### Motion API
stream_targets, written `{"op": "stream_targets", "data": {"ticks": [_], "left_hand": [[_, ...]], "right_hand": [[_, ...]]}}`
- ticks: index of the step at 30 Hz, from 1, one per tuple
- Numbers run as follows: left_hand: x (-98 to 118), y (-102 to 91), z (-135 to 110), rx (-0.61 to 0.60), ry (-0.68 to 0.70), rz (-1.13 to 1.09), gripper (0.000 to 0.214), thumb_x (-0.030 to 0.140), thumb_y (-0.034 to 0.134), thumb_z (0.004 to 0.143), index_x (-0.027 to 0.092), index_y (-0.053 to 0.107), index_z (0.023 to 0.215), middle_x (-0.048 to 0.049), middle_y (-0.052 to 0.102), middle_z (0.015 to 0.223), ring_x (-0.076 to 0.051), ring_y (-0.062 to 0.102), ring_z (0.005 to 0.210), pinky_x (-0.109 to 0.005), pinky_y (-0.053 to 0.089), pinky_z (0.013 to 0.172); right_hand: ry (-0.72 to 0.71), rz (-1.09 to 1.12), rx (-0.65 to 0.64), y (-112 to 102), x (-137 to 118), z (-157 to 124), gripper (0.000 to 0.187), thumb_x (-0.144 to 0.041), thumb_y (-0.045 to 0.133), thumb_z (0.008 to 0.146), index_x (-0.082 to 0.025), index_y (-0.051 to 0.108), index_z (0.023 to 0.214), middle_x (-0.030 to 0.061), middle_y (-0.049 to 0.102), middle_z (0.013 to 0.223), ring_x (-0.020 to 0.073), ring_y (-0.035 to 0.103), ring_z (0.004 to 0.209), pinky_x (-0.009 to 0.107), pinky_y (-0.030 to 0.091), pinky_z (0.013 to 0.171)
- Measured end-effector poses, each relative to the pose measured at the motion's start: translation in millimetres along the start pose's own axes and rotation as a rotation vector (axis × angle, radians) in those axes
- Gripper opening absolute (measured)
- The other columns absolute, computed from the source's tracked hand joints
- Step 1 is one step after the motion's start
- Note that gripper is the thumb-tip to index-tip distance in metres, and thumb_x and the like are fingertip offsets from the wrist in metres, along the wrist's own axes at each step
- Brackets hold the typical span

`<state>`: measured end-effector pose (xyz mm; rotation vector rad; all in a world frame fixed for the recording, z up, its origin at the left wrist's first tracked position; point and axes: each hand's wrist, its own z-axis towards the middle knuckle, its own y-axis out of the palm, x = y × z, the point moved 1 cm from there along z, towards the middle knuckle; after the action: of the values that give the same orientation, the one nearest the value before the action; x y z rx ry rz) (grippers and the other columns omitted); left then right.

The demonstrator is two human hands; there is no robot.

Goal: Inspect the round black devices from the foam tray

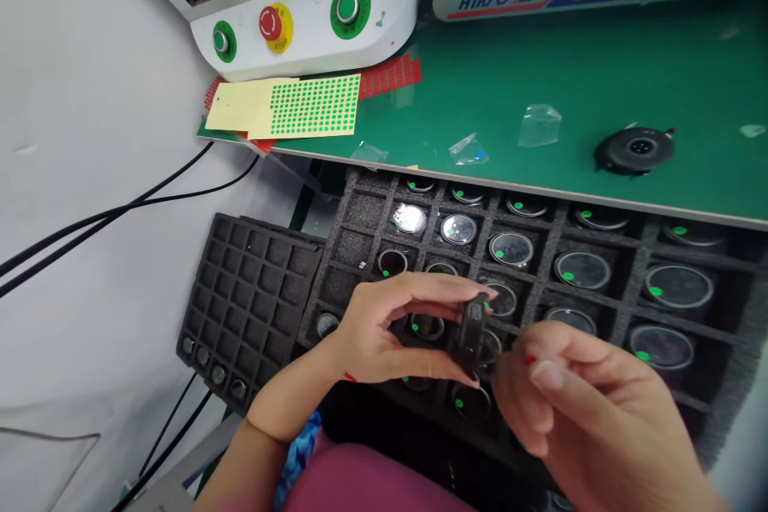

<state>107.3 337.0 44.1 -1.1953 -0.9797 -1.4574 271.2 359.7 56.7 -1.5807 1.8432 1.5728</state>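
Left hand (390, 328): thumb below, fingers above, parted only by the width of the watch (473, 332), which it had hold of by opposite points of the rim. The watch stood on edge over the tray (365, 210), clear of the bench (456, 88). Judged reason for the rim hold: it left both faces mostly free of fingers and turned the side, with its button, toward the wearer. A green spot showed near the upper rim.

Right hand (588, 408): just beside the watch, apparently not touching it. Thumb and index were pinched together, a red piece (530, 359) at their tips; so fine a pinch probably suited something that small and thin.

Tray: round units face up, one per cell, most with a green dot near the rim. The walls presumably kept the glass faces from rubbing.

Sheet (315, 106) of green dots lay at the bench's edge over red sheets (393, 76), likely for easy reach. A spare unit (639, 148) rested sensor side up on the bench, perhaps set apart from the tray's lot. Small tray (252, 264) sat left, parts in its nearest row.
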Motion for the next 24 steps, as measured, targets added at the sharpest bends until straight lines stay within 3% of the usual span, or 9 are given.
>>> {"op": "stream_targets", "data": {"ticks": [6, 10, 16, 21, 24], "left_hand": [[8, -6.4, 6, -0.078, 0.037, 0.254, 0.057, 0.040, 0.072, 0.079, 0.028, 0.055, 0.132, -0.0098, 0.066, 0.126, -0.024, 0.072, 0.096, -0.034, 0.064, 0.081], [10, -7.2, 7, -0.078, 0.116, 0.254, 0.058, 0.036, 0.069, 0.083, 0.028, 0.050, 0.137, -0.0101, 0.066, 0.125, -0.023, 0.070, 0.103, -0.034, 0.063, 0.083], [12, -6.7, 8, -0.114, 0.084, 0.307, 0.056, 0.035, 0.069, 0.083, 0.029, 0.052, 0.136, -0.0088, 0.066, 0.126, -0.024, 0.069, 0.105, -0.035, 0.063, 0.085], [14, -6.4, 11, -0.104, 0.121, 0.231, 0.064, 0.029, 0.072, 0.080, 0.026, 0.049, 0.139, -0.0113, 0.066, 0.126, -0.026, 0.067, 0.109, -0.037, 0.061, 0.090], [13, -6.2, 11, -0.105, 0.121, 0.219, 0.066, 0.026, 0.073, 0.079, 0.025, 0.048, 0.140, -0.0122, 0.065, 0.126, -0.025, 0.067, 0.110, -0.037, 0.060, 0.092]], "right_hand": [[0.015, -0.070, -0.003, 4, 0, -1, 0.028, -0.044, 0.080, 0.070, -0.023, 0.064, 0.059, -0.0024, 0.051, 0.033, 0.0173, 0.056, 0.032, 0.024, 0.049, 0.037], [0.047, -0.072, -0.038, 5, 0, 0, 0.033, -0.045, 0.079, 0.070, -0.023, 0.062, 0.054, -0.0018, 0.051, 0.032, 0.0157, 0.055, 0.032, 0.022, 0.049, 0.038], [0.070, -0.090, -0.040, 7, 0, 1, 0.040, -0.050, 0.078, 0.070, -0.022, 0.058, 0.050, -0.0034, 0.046, 0.030, 0.0132, 0.048, 0.029, 0.023, 0.047, 0.037], [0.087, -0.127, -0.123, 2, 2, 1, 0.039, -0.051, 0.072, 0.076, -0.023, 0.057, 0.053, -0.0034, 0.047, 0.031, 0.0143, 0.051, 0.032, 0.027, 0.053, 0.044], [0.097, -0.099, -0.105, 2, 3, 0, 0.039, -0.050, 0.073, 0.076, -0.023, 0.057, 0.053, -0.0036, 0.047, 0.031, 0.0138, 0.050, 0.032, 0.026, 0.052, 0.043]]}}
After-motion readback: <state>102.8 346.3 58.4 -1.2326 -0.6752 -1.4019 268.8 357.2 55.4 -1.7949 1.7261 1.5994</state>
